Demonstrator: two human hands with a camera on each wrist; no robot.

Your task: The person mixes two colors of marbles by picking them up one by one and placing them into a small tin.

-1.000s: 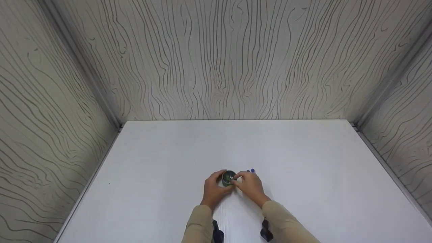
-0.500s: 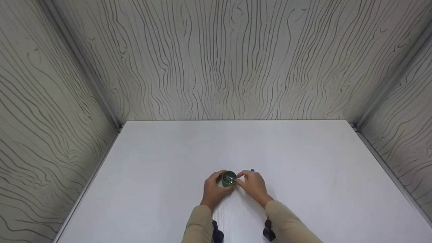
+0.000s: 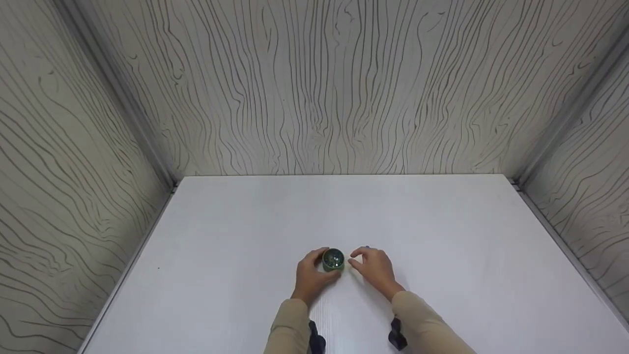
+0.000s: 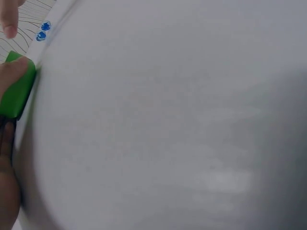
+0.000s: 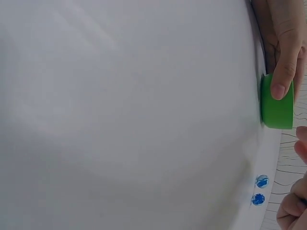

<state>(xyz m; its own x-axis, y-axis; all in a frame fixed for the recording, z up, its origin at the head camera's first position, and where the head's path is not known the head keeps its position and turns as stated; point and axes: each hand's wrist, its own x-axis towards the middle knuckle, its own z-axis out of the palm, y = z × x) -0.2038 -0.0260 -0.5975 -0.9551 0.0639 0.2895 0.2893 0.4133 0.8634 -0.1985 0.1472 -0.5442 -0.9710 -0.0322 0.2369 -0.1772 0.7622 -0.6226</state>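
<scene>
A small green cup (image 3: 333, 267) stands upright on the white table. My left hand (image 3: 310, 279) grips its side, thumb on the near wall; in the right wrist view that thumb presses the cup (image 5: 277, 114). Shiny, glassy things glint inside, too small to tell apart. To the cup's right, my right hand (image 3: 377, 269) has thumb and index finger apart, with nothing seen between them. Beyond it lie two clear marbles with blue inside, a marble (image 5: 262, 181) and another marble (image 5: 258, 199); the head view shows only a blue bit past the knuckles.
The broad white table (image 3: 236, 221) extends around both hands. Panels with a wood-grain pattern (image 3: 314, 88) rise behind it and on both sides. A tiny dark speck (image 3: 158, 268) marks the table at the left.
My right hand has drawn back to the right from the cup's rim, its thumb and index finger now further apart. The left hand and the cup have stayed in place.
</scene>
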